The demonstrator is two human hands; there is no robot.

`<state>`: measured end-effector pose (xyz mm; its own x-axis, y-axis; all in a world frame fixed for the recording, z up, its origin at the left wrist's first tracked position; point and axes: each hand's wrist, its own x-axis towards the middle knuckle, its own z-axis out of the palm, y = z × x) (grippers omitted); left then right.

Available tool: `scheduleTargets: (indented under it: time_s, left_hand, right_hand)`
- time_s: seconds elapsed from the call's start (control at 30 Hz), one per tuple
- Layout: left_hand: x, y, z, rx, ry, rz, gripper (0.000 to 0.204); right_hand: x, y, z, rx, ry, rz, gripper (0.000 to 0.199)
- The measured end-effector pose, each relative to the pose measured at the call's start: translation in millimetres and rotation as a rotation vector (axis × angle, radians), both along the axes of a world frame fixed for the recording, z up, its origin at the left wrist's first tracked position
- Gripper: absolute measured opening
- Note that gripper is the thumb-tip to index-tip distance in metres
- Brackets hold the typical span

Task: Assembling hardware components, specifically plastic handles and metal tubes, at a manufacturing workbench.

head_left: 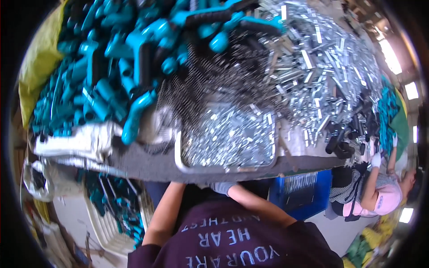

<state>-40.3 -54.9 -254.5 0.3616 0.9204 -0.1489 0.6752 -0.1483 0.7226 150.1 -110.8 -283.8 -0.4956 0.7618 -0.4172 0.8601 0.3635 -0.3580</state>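
Observation:
Both my forearms reach in under the near edge of the worktable (210, 177). The left forearm (166, 214) disappears there at the wrist, so that hand is hidden. Only the back of my right hand (223, 187), in a grey glove, shows below the edge; its fingers and anything in them are out of sight. Just above on the table sits a white-rimmed tray (178, 154) full of small shiny metal parts (228, 138). Behind it lies a heap of dark springs (219, 80).
Teal plastic handles with black grips (143, 58) pile up at left, metal pieces (317, 67) at right. Below stand a white basket (96, 219) of teal parts and a blue crate (277, 196). A person in pink (386, 196) works at the far right beside more teal parts (388, 116).

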Motion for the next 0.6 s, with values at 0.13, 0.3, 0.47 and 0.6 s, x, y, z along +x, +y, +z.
scheduleTargets:
  time_s: [0.13, 0.3, 0.47, 0.6]
  left_hand:
    - [32.3, -20.5, 37.5, -0.100, -0.200, -0.242, 0.039]
    - [83.6, -33.8, 43.7, 0.026, 0.172, -0.677, 0.045]
    - [80.8, -25.3, 24.8, -0.006, 0.287, -0.639, 0.049]
    - [74.8, -24.9, 18.2, 0.005, 0.317, -0.631, 0.052]
  right_hand:
    - [54.0, 1.0, -7.7, 0.033, 0.070, -0.094, 0.046]
    - [32.2, -33.7, -13.0, 0.052, 0.166, -0.045, 0.050]
    - [-4.7, -31.7, -25.2, 0.075, 0.159, -0.001, 0.053]
    - [1.2, -21.6, -12.1, 0.064, 0.129, 0.011, 0.055]
